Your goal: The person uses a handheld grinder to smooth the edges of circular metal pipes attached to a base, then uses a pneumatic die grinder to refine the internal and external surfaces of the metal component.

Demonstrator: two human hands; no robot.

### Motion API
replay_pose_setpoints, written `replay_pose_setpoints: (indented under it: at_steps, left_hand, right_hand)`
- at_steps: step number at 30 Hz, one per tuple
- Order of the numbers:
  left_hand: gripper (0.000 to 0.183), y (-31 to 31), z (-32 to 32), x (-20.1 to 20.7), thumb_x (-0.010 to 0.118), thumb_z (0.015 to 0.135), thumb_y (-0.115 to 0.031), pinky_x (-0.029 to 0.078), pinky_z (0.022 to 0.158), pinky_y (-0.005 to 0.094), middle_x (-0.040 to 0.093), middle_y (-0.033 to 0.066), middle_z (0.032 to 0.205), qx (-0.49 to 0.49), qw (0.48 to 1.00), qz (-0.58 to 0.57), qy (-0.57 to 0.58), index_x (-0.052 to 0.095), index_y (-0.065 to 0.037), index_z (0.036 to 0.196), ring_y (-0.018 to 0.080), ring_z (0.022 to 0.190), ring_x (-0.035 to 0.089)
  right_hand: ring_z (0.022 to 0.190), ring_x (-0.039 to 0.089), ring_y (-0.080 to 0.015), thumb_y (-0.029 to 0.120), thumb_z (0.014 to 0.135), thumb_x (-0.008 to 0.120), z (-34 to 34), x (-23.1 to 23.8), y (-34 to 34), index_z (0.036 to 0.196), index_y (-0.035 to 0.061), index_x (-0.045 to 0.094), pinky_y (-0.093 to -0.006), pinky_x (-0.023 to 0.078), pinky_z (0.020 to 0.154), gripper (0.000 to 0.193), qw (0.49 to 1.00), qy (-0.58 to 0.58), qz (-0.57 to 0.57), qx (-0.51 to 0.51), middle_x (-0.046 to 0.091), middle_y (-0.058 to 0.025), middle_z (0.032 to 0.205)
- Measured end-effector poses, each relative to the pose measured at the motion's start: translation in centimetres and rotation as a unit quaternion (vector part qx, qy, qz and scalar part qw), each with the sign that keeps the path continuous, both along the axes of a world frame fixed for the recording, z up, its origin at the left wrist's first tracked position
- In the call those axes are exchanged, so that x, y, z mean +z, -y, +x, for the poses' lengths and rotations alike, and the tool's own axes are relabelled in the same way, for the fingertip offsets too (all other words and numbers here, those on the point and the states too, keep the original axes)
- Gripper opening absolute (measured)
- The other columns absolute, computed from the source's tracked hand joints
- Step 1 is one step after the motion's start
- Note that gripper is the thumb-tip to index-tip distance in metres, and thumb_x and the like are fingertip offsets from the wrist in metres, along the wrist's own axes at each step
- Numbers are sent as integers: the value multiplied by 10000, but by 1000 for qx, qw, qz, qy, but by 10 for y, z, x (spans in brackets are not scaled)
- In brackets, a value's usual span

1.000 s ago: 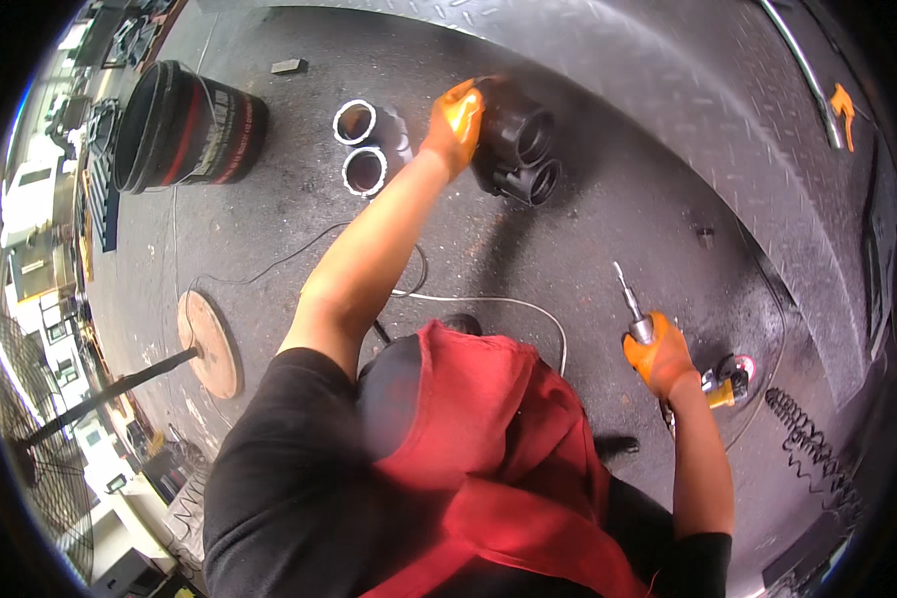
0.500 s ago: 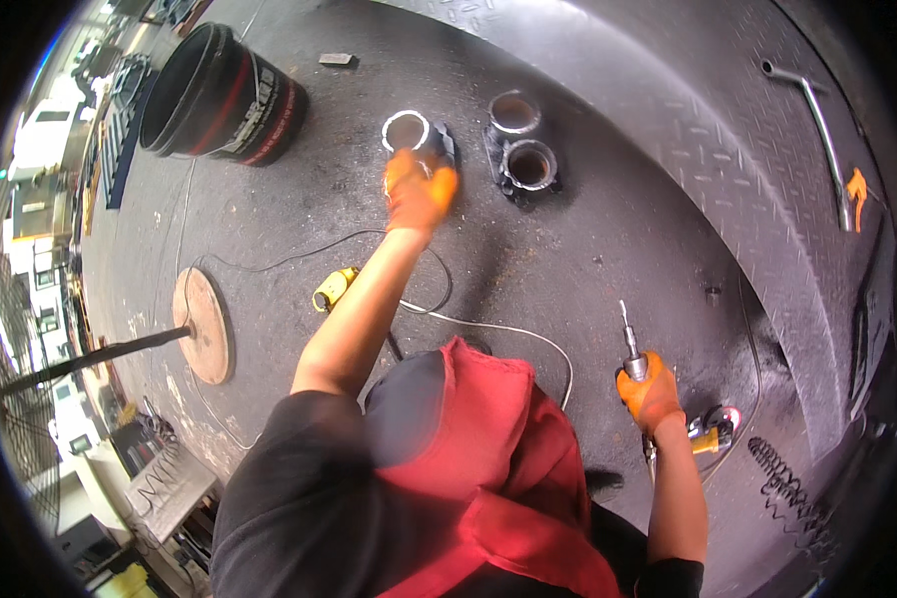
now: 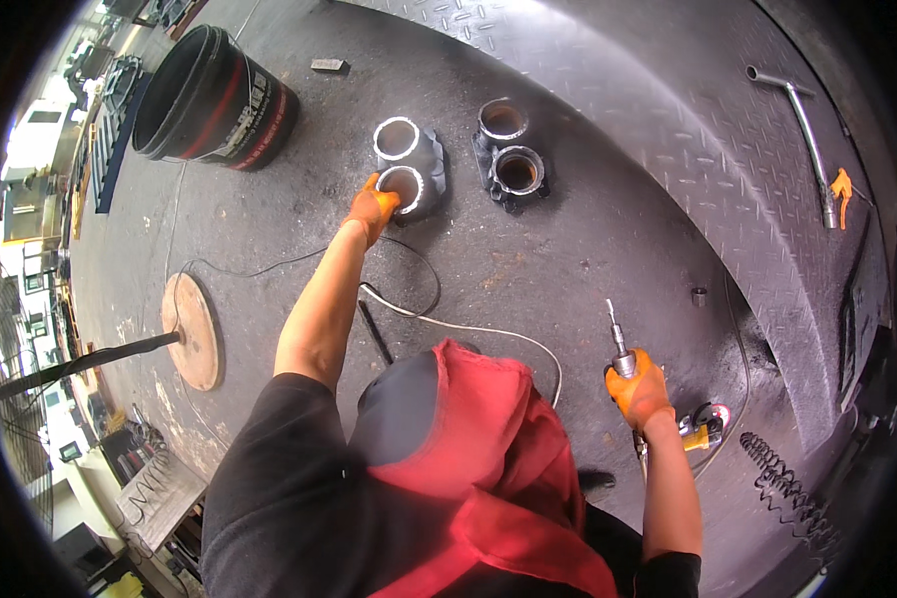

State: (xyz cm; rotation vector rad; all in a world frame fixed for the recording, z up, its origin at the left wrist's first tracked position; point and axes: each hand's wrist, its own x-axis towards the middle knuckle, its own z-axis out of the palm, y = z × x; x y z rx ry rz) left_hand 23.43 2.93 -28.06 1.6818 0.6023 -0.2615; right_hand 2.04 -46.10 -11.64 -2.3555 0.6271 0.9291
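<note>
My left hand (image 3: 374,209), in an orange glove, grips the near rim of a dark metal casting with two round pipe-like openings (image 3: 431,164). Its fingers are closed round the left side of that opening, partly inside it. Both rims look bright and bare. Just right of it stands a similar twin-opening casting (image 3: 519,172), apart from the hand. My right hand (image 3: 640,387), also in an orange glove, is wrapped round a slim die grinder (image 3: 623,361) whose thin burr points forward, away from the castings. A hose runs from the tool's lower end.
A black bucket (image 3: 214,100) stands far left, a small metal block (image 3: 329,66) near it. Cables (image 3: 488,324) cross the floor. A yellow angle grinder (image 3: 703,434) and coiled hose (image 3: 787,488) lie right. A round-based stand (image 3: 194,334) is left; a T-handled wrench (image 3: 812,149) lies on tread plate.
My left hand has moved from over the casting's near opening to its left side, uncovering both rims. My right hand still holds the die grinder in about the same place.
</note>
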Motion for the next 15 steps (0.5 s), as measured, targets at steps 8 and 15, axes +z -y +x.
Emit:
replay_pose_setpoints:
  at_steps: [8,15]
  left_hand:
    - [503,63,-68,20,564,832,42,507,944,306,680,73,1191,-63,994,-80,31,586,-21,1331,198,1085,644]
    - [658,87,-109,-8,635,942,-86,499,1014,365,583,140,1385,78,988,-126,-47,351,-5,1531,245,1216,600]
  right_hand:
    - [975,701,-448,338,855,688,-12,-7,3,1103,30,661,-497,542,843,397,1000,-3,-15,-21,720,-269,993]
    - [928,707,-442,334,862,692,-9,-15,10,1073,24,655,-495,544,810,377,1000,-13,-24,8,719,-263,950]
